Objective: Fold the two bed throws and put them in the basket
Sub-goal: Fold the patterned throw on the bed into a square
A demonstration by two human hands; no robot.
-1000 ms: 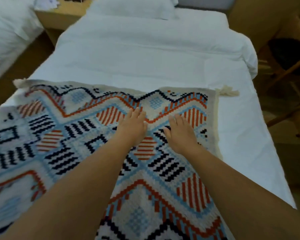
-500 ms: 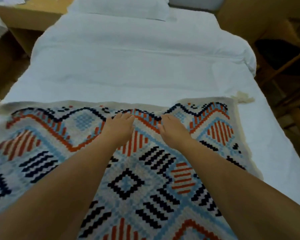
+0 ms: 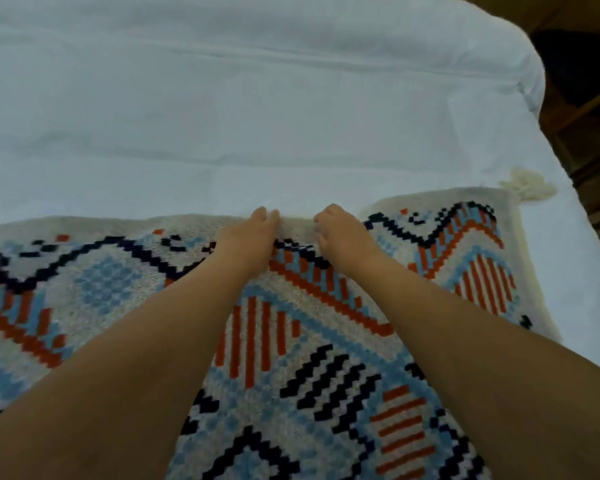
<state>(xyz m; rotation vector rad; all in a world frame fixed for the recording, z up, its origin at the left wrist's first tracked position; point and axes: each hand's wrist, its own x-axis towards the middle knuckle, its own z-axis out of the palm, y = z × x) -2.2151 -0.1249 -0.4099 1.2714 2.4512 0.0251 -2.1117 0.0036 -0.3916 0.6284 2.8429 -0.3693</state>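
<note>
Looking down in the head view, 1 patterned throw (image 3: 326, 358) lies spread flat over the near end of a bed, on its white cover (image 3: 257, 116), with the cream far edge running left to right. The left hand (image 3: 253, 233) and right hand (image 3: 343, 233) sit close together at the middle of that edge. Both have their fingers curled down over it, gripping the throw. A cream tassel (image 3: 527, 185) sticks out from the far right corner onto the cover.

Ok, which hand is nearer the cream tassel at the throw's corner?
Right. The right hand sits on the far edge of the throw, left of the tassel; the left hand is beside it, farther left along that edge.
</note>
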